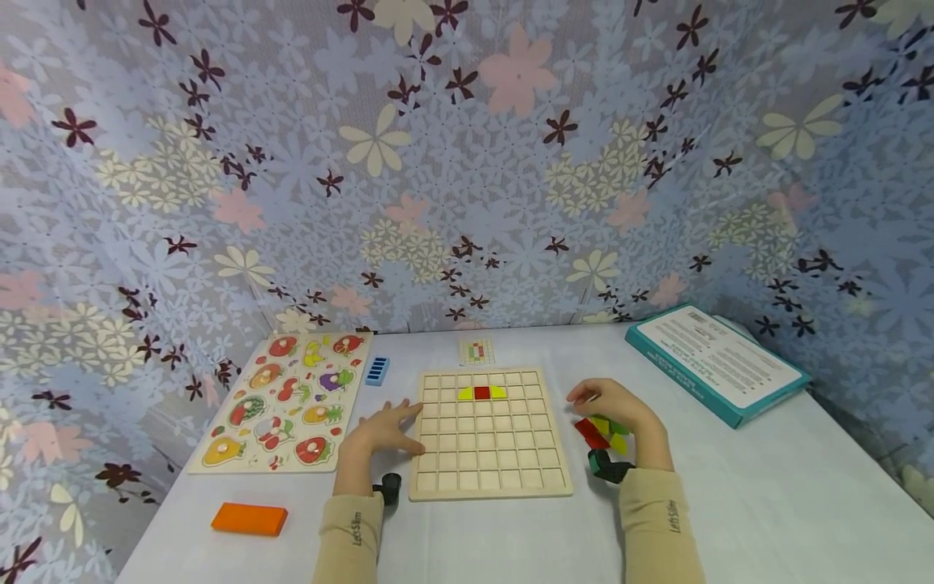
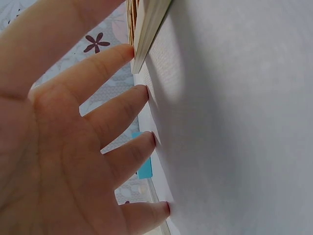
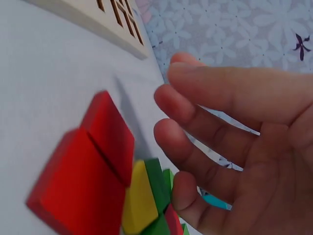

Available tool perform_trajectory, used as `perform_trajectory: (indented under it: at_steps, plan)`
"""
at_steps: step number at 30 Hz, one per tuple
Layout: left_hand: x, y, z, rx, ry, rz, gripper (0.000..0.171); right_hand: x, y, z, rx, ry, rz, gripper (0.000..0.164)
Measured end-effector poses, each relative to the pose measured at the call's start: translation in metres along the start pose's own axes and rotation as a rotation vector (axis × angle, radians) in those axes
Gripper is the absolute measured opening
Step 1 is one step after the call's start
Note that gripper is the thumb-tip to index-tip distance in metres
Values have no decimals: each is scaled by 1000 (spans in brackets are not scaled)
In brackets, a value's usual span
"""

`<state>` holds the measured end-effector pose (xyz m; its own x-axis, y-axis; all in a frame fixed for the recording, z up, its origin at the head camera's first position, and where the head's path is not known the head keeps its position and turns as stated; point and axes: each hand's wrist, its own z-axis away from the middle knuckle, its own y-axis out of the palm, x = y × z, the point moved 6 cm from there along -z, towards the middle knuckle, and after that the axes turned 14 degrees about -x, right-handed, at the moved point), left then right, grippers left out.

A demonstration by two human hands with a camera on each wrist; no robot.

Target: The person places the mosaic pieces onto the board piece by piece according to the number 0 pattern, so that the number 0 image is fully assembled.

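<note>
A square wooden grid board (image 1: 489,470) lies on the table with a red square (image 1: 482,392) between two yellow pieces (image 1: 465,394) near its top edge. My left hand (image 1: 383,430) is spread at the board's left side, thumb and index fingertip right at the edge; the other fingertips rest on the tabletop in the left wrist view. My right hand (image 1: 616,401) hovers beside a small pile of coloured pieces, fingers loosely bent with nothing seen between them. In the pile are red pieces (image 3: 83,181), a yellow piece (image 3: 139,198) and green pieces (image 3: 157,186).
Behind the board lies a small pattern card (image 1: 477,351). To the left are a fruit puzzle board (image 1: 244,438), a blue piece with dark slots (image 1: 377,371) and an orange block (image 1: 250,519). A teal-edged box (image 1: 718,365) lies at the back right. Patterned cloth (image 1: 467,162) hangs behind.
</note>
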<state>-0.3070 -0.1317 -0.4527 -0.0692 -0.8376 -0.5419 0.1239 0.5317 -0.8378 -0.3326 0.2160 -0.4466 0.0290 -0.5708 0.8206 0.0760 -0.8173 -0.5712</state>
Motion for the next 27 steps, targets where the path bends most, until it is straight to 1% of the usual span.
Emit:
perform_trajectory:
  at_steps: [3,7,11,14,16,21,23,27]
  plan:
    - [0,0,0,-2,3,0,78,-3,-1,3,14,15,16,22]
    - [0,0,-1,-2,-7,-3,77,-9,-2,4,36,50,29,28]
    - [0,0,0,-6,-3,-14,77,-13,-1,3,65,62,33,33]
    - [0,0,0,-8,-3,-12,77,-14,1,4,81,51,47,34]
    - [0,1,0,-8,-4,-9,77,-15,1,3,73,64,51,34]
    - [1,1,-1,-8,-4,-7,77,-13,2,3,55,62,72,34]
    - [1,1,0,-6,-5,-8,77,-10,2,3,45,49,88,34]
    - [0,0,1,-7,-2,-9,77,-10,2,1,-4,57,107,34]
